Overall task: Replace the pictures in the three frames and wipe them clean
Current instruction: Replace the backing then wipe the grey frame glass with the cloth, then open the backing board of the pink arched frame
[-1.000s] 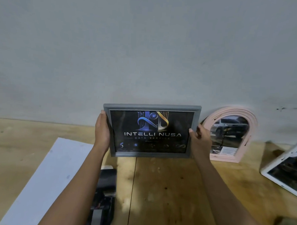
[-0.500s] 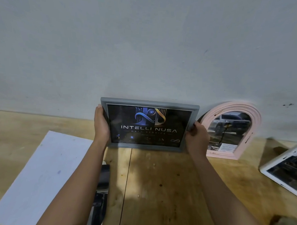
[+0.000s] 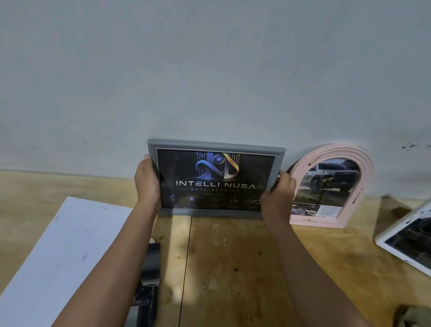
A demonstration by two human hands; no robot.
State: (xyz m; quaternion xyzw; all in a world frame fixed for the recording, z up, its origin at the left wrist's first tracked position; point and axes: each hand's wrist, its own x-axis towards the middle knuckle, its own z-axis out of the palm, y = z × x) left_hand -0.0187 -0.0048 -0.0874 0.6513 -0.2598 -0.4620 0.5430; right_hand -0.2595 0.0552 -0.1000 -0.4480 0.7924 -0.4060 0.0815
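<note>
A grey rectangular frame (image 3: 216, 147) with a dark "INTELLI NUSA" picture stands upright on the wooden table, leaning back against the wall. My left hand (image 3: 147, 182) grips its left edge and my right hand (image 3: 278, 197) grips its right edge. To its right a pink arched frame (image 3: 362, 167) with a car picture leans on the wall. A white frame (image 3: 409, 236) with a dark picture lies tilted at the far right, partly cut off. A crumpled beige cloth (image 3: 415, 325) lies at the bottom right corner.
The wooden table (image 3: 230, 263) runs up to a pale grey wall (image 3: 214, 64). A large white sheet (image 3: 57, 255) lies at the left. Dark printed pictures (image 3: 150, 284) lie under my left forearm, partly hidden.
Both hands have carried the grey frame away from me and down; its lower edge now rests on the table with its top against the wall.
</note>
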